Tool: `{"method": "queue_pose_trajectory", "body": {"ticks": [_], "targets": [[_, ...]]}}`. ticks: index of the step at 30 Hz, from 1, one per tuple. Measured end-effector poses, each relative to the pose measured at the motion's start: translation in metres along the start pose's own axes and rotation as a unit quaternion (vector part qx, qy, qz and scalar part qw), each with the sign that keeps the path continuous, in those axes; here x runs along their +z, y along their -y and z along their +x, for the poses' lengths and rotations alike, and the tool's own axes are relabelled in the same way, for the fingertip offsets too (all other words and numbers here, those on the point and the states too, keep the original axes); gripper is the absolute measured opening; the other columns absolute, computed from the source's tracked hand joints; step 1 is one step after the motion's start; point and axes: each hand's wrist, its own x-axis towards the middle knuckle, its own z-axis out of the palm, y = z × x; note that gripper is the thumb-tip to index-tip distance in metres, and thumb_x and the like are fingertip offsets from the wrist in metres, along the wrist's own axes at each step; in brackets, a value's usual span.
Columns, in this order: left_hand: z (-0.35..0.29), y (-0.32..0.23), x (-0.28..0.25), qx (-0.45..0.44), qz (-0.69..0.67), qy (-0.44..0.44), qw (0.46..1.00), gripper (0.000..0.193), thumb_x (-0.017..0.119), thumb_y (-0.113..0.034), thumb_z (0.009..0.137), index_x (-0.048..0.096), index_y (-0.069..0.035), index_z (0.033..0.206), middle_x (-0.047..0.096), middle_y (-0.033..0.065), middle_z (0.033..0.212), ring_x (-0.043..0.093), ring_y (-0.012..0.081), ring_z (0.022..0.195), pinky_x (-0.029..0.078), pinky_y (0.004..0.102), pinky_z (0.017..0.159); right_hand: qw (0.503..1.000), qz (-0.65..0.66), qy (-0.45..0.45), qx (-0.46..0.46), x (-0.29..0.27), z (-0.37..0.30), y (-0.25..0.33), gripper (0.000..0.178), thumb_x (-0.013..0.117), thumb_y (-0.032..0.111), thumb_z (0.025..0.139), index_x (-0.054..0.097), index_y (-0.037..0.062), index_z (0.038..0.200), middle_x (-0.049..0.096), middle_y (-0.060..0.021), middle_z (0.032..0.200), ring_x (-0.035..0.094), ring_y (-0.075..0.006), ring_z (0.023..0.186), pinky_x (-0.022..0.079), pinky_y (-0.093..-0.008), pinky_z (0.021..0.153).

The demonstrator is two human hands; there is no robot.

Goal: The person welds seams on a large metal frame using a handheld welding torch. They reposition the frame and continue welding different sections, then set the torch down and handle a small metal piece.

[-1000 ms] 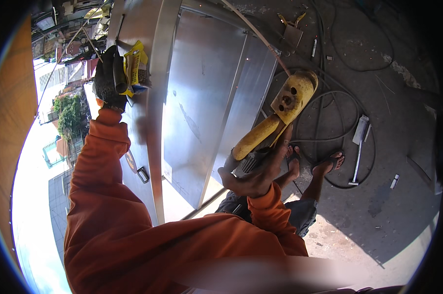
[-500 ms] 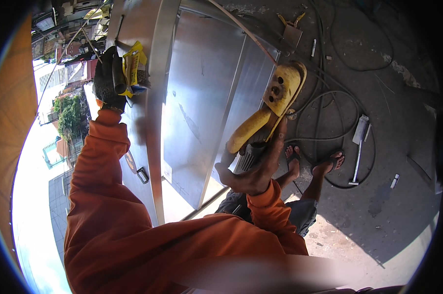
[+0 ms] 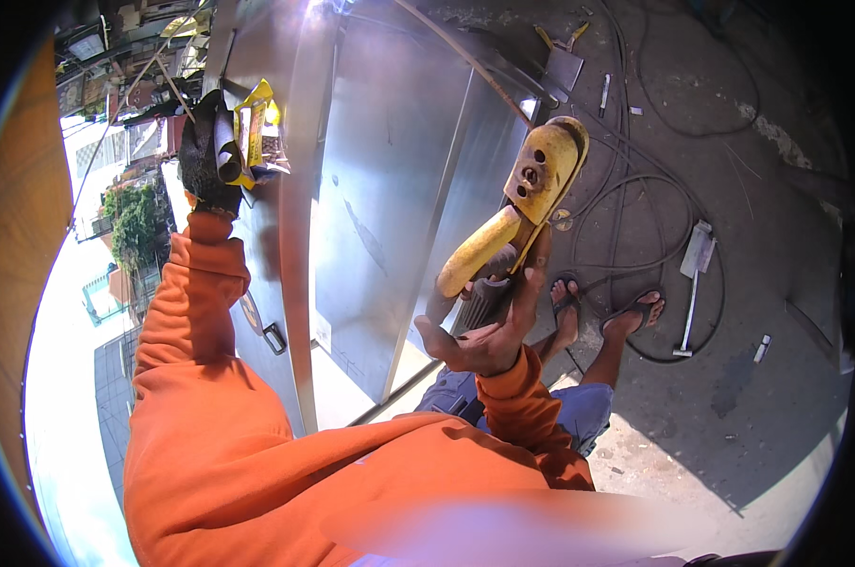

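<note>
In my bare right hand (image 3: 503, 331) is a yellow welding electrode holder (image 3: 546, 175) with a ribbed black handle (image 3: 489, 300). A long thin welding rod (image 3: 465, 55) runs from its jaw toward the upper edge. Bright violet-white light (image 3: 325, 8) glares at the top of the metal. My left hand (image 3: 208, 165), in a dark glove, reaches forward at the metal's left side, its fingers close together. Against it are a dark tube-like piece (image 3: 227, 156) and a yellow packet (image 3: 255, 128); what the fingers grip is hidden.
Large shiny metal panels (image 3: 380, 189) stand before me. Black cables (image 3: 626, 180) coil across the dark floor. A long-handled metal tool (image 3: 694, 274) and a small plate with yellow handles (image 3: 564, 68) lie there. Sandalled feet (image 3: 635, 310) stand on the right. Buildings and trees (image 3: 135, 222) show at far left.
A bright glare has appeared at the top of the metal, and my orange sleeves look more strongly lit. Both hands have hardly moved; the electrode holder has shifted very slightly.
</note>
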Motion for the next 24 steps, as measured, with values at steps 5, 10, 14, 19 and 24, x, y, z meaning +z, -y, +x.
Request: {"method": "queue_pose_trajectory", "body": {"ticks": [5, 10, 14, 19, 24], "targets": [[0.002, -0.005, -0.004, 0.027, 0.026, -0.001, 0.999, 0.046, 0.061, -0.003, 0.086, 0.055, 0.003, 0.132, 0.058, 0.0215, 0.137, 0.06, 0.0429, 0.12, 0.053, 0.0478, 0.098, 0.999, 0.026, 0.022, 0.025, -0.002, 0.006, 0.005, 0.131, 0.092, 0.02, 0.064, 0.003, -0.0142, 0.155, 0.058, -0.0273, 0.122, 0.068, -0.0306, 0.102, 0.059, -0.0367, 0.081], [0.003, -0.006, -0.005, 0.023, 0.029, -0.005, 0.999, 0.045, 0.061, -0.003, 0.087, 0.055, 0.002, 0.132, 0.059, 0.0218, 0.136, 0.061, 0.0432, 0.119, 0.054, 0.048, 0.097, 1.0, 0.01, 0.012, -0.027, 0.001, 0.009, 0.003, 0.131, 0.092, 0.02, 0.065, 0.003, -0.0136, 0.155, 0.056, -0.0285, 0.125, 0.067, -0.0318, 0.104, 0.059, -0.0381, 0.084], [0.005, -0.005, -0.004, 0.036, 0.013, -0.023, 0.999, 0.043, 0.061, -0.005, 0.089, 0.055, 0.0, 0.131, 0.06, 0.0217, 0.135, 0.061, 0.0428, 0.117, 0.054, 0.0476, 0.095, 0.999, -0.011, 0.013, -0.035, 0.002, 0.006, 0.003, 0.132, 0.092, 0.021, 0.064, 0.003, -0.0128, 0.155, 0.054, -0.0281, 0.128, 0.066, -0.0302, 0.104, 0.058, -0.0366, 0.081], [0.002, -0.006, -0.007, 0.021, -0.001, -0.006, 1.0, 0.042, 0.059, -0.006, 0.09, 0.055, -0.001, 0.132, 0.059, 0.0215, 0.135, 0.061, 0.042, 0.118, 0.054, 0.0477, 0.096, 0.997, 0.031, 0.006, 0.065, 0.002, -0.002, 0.007, 0.13, 0.087, 0.025, 0.064, 0.003, -0.0116, 0.156, 0.041, -0.0314, 0.138, 0.055, -0.0343, 0.119, 0.049, -0.0403, 0.094], [0.005, 0.002, -0.004, 0.087, 0.057, -0.021, 0.994, 0.044, 0.059, -0.004, 0.09, 0.054, 0.0, 0.134, 0.058, 0.0213, 0.137, 0.059, 0.0422, 0.121, 0.053, 0.0481, 0.098, 0.997, 0.043, 0.029, 0.056, -0.003, 0.003, 0.001, 0.133, 0.09, 0.024, 0.063, 0.002, -0.0122, 0.156, 0.057, -0.0206, 0.114, 0.064, -0.0243, 0.095, 0.053, -0.031, 0.072]]}}
